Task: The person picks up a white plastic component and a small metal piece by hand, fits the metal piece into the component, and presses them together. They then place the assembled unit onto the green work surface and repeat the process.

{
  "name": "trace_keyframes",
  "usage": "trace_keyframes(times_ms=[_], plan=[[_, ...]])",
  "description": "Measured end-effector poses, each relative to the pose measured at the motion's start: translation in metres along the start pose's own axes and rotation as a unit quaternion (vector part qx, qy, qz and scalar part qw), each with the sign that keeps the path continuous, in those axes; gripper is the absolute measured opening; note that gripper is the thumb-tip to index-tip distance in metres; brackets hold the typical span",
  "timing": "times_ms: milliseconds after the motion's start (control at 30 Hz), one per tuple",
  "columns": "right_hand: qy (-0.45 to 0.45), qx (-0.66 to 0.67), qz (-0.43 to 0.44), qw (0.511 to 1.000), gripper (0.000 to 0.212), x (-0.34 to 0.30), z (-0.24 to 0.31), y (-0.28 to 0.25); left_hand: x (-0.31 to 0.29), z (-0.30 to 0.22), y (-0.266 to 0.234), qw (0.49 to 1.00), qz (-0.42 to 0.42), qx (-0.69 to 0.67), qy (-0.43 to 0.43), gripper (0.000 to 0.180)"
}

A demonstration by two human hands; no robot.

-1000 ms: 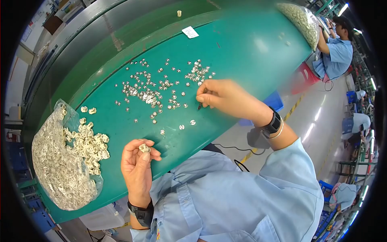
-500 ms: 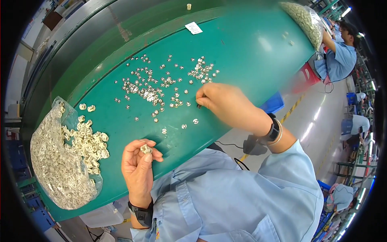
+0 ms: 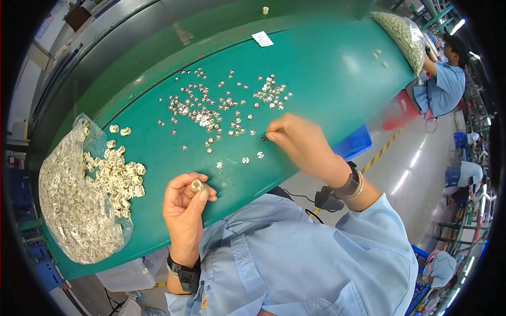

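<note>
Clear plastic bag of pale ring-shaped parts (image 3: pixel 74 200), left end of green table (image 3: pixel 327 79). Left hand (image 3: pixel 184 210) pinching one small ring part (image 3: pixel 197 185) over the near edge. Scattered silvery metal pieces (image 3: pixel 211 110), mid-surface. Right hand (image 3: pixel 303 145) fingertips pinched on a piece near the near edge.

Green counter (image 3: pixel 327 79) strewn with small metal parts

Silvery small parts (image 3: pixel 211 108) lie scattered mid-counter; a clear bag of pale ring-shaped pieces (image 3: pixel 74 200) sits at the left end, a loose heap (image 3: pixel 120 174) spilled beside it. A white slip (image 3: pixel 262 38) lies near the far edge, another filled bag (image 3: pixel 400 31) at the right end.
</note>
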State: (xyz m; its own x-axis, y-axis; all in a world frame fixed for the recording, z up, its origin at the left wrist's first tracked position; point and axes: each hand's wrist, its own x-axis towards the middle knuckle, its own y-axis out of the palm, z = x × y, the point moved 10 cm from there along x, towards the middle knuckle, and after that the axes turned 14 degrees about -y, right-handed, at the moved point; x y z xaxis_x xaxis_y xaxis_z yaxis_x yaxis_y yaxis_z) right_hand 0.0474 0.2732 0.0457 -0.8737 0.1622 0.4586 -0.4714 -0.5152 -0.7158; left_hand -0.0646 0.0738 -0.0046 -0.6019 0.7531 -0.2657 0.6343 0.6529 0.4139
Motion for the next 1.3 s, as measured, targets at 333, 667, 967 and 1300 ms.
trace_keyframes(times_ms=[333, 667, 967, 1300], plan=[[-0.069, 0.131, -0.057, 0.987, 0.009, 0.023, 0.061, -0.003, 0.000, 0.001, 0.002, 0.998, -0.044, 0.025, 0.025, 0.028], [-0.129, 0.170, -0.047, 0.976, 0.012, 0.042, 0.096, 0.027, -0.003, -0.004, 0.002, 0.993, -0.048, 0.056, 0.086, 0.028], [-0.137, 0.160, -0.028, 0.977, 0.012, 0.048, 0.098, 0.040, -0.005, -0.007, 0.005, 0.991, -0.035, 0.072, 0.107, 0.026], [-0.147, 0.157, -0.017, 0.976, 0.012, 0.051, 0.101, 0.044, -0.005, -0.008, 0.007, 0.992, -0.031, 0.068, 0.105, 0.026]])
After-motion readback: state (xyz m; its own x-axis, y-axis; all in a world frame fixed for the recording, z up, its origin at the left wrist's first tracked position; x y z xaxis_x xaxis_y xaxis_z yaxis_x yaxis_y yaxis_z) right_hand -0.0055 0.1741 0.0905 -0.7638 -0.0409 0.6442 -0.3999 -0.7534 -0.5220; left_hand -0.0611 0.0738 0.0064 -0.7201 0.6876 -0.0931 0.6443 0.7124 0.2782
